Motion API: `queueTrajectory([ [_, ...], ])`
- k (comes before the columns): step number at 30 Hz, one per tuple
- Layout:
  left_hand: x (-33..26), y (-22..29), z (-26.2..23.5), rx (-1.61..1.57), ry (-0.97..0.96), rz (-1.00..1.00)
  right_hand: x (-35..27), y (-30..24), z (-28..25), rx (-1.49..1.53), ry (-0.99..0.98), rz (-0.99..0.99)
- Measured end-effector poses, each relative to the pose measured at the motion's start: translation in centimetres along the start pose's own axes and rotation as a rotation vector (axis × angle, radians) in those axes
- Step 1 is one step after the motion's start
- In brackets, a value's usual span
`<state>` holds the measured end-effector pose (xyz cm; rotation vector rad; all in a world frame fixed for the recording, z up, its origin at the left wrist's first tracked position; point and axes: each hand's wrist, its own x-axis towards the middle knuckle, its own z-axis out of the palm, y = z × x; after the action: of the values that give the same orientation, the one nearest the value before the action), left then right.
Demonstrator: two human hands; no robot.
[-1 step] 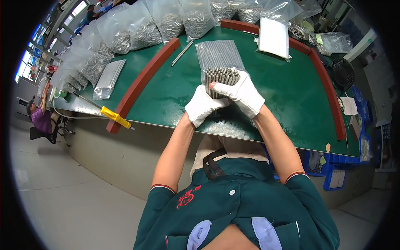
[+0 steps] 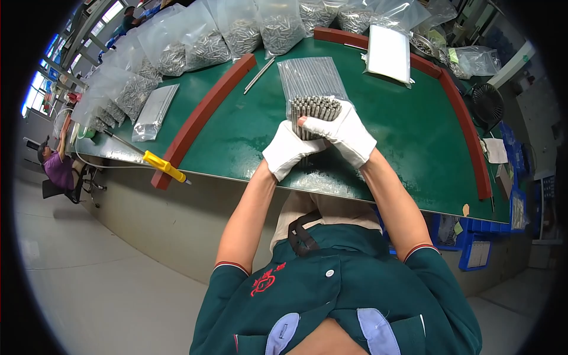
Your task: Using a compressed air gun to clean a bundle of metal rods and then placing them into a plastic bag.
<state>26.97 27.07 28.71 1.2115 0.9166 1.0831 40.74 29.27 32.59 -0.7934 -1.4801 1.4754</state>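
Between my two white-gloved hands stands a thick bundle of metal rods (image 2: 313, 109), their ends turned up toward me. My left hand (image 2: 290, 148) wraps the bundle's left and near side. Around its right side closes my right hand (image 2: 346, 133), the bare thumb tip pressed on the front of the rods. The lower ends are mostly hidden by the gloves. Just beyond the bundle lies a clear plastic bag of long metal rods (image 2: 313, 77), flat on the green table (image 2: 231, 130). A couple of loose rods (image 2: 258, 76) rest to its left.
Red-brown bars (image 2: 207, 118) flank the work area. Plastic bags of short metal pins (image 2: 242, 35) line the back. A yellow-handled air gun (image 2: 163, 165) lies by the left front edge. At right are a white packet (image 2: 387, 53) and a black fan (image 2: 486, 105). Another person (image 2: 59, 168) sits far left.
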Motion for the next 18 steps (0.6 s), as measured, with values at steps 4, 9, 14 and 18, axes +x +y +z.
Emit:
queueTrajectory([
  [4, 0.0, 0.3, 0.4, 0.021, 0.003, 0.022, 0.0, 0.2, -0.4, -0.003, -0.009, 0.003],
  [9, -0.2, 0.8, 0.6, 0.019, 0.007, 0.028, 0.0, 0.2, -0.3, 0.031, -0.009, 0.024],
  [14, -0.1, -0.1, -0.1, 0.052, -0.006, 0.042, -0.1, 0.0, 0.2, -0.100, -0.001, -0.023],
  [18, 0.1, -0.4, 0.1, 0.007, 0.006, 0.002, 0.1, 0.3, 0.0, -0.044, 0.025, -0.009],
])
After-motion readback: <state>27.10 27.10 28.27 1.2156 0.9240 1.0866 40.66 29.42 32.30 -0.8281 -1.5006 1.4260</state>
